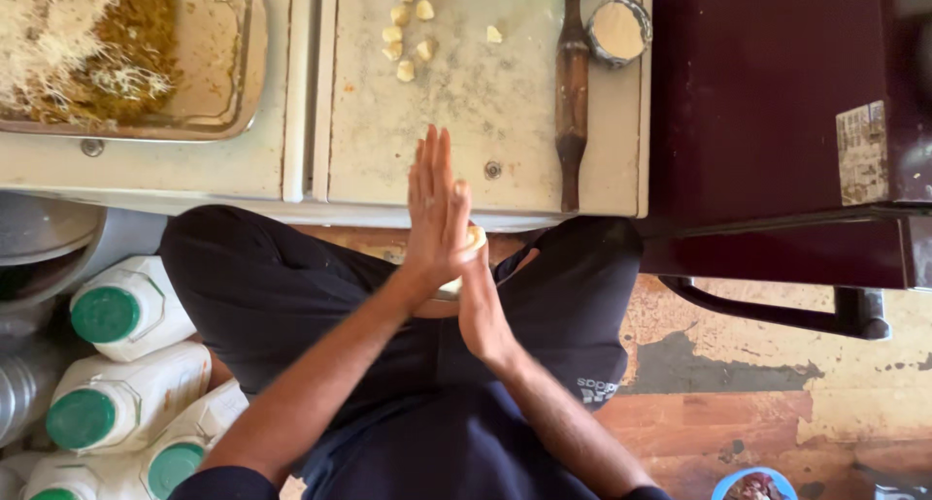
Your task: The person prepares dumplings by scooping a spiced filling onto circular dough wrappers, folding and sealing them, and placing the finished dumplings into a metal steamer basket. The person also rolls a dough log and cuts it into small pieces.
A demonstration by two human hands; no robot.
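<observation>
My left hand (437, 209) and my right hand (479, 301) are pressed palm to palm over my lap, with a pale ball of dough (475, 238) squeezed between them; only its edge shows. Both hands hover just before the front edge of a low, flour-dusted work table (485, 112). Several small dough pieces (406, 36) lie at the far side of that table. A wooden rolling pin (572, 92) lies lengthwise along the table's right side, next to a small round bowl of flour (618, 31).
A metal tray (218, 63) with shredded filling sits at the upper left. White plastic jugs with green caps (116, 311) stand by my left knee. A dark maroon cabinet (777, 121) stands on the right. A blue bowl (752, 483) is at the bottom edge.
</observation>
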